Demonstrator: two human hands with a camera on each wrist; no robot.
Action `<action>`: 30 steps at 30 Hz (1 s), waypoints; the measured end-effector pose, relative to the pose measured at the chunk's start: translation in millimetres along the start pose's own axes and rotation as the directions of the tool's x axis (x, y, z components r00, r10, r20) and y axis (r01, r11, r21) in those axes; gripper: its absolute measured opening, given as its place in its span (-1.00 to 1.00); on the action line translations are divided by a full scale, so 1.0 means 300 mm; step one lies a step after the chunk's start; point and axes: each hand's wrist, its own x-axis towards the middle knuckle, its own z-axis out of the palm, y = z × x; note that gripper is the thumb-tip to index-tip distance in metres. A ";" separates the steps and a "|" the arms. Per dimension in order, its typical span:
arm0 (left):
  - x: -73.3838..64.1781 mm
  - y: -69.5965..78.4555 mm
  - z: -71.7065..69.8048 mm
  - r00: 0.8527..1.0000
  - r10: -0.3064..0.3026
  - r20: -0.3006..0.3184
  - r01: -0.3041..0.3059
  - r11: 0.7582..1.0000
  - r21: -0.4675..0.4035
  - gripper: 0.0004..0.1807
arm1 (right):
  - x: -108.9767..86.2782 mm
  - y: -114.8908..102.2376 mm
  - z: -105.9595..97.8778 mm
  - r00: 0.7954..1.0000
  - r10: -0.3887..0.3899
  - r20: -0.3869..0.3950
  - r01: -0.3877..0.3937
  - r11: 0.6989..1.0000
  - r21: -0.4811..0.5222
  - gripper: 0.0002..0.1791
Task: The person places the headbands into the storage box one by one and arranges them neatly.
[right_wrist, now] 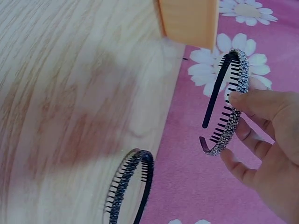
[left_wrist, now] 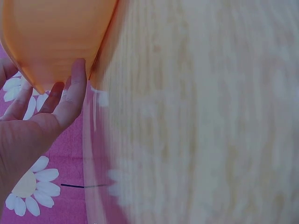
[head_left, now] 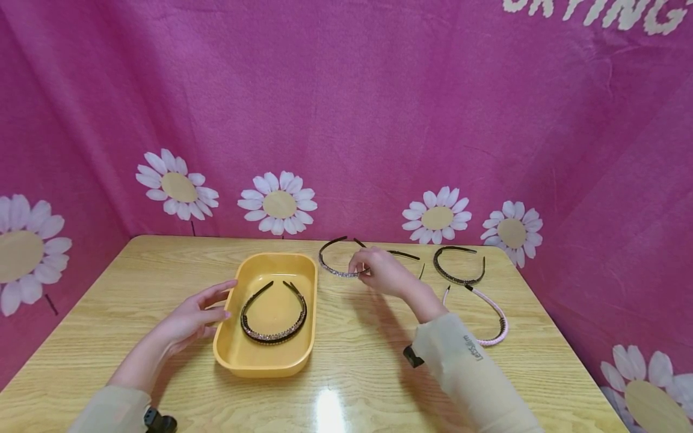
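My right hand [head_left: 379, 272] pinches a silver glittery headband [right_wrist: 233, 107] between thumb and fingers. Its black inner teeth and both black ends show in the right wrist view, with the band held up above the table. My left hand [head_left: 189, 316] lies at the left side of a yellow tray [head_left: 311, 300], fingers fairly straight. In the left wrist view its fingertips [left_wrist: 78, 67] rest against the tray's outer wall. Inside the tray, dark headbands [head_left: 273, 338] with a sparkly front lie overlapping, their ends pointing away from me.
A dark headband [head_left: 452, 278] lies at the table's back right. Closer to me is a pink headband [head_left: 506, 328], partly behind my right sleeve. Another black band [head_left: 405, 255] is mostly hidden by my right hand. A pink cloth [head_left: 352, 120] with daisies hangs behind the wooden table [head_left: 368, 385].
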 end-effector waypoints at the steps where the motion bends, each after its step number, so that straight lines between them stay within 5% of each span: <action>1: 0.000 -0.001 0.000 1.000 0.001 0.001 -0.001 1.000 0.000 -0.20 | 0.001 -0.003 -0.003 1.000 -0.009 -0.005 0.009 1.000 -0.004 -0.76; 30: 0.006 -0.007 -0.004 1.000 -0.004 -0.006 0.004 1.000 0.003 -0.21 | 0.014 -0.162 -0.079 0.992 -0.097 -0.077 0.094 0.995 -0.046 -0.78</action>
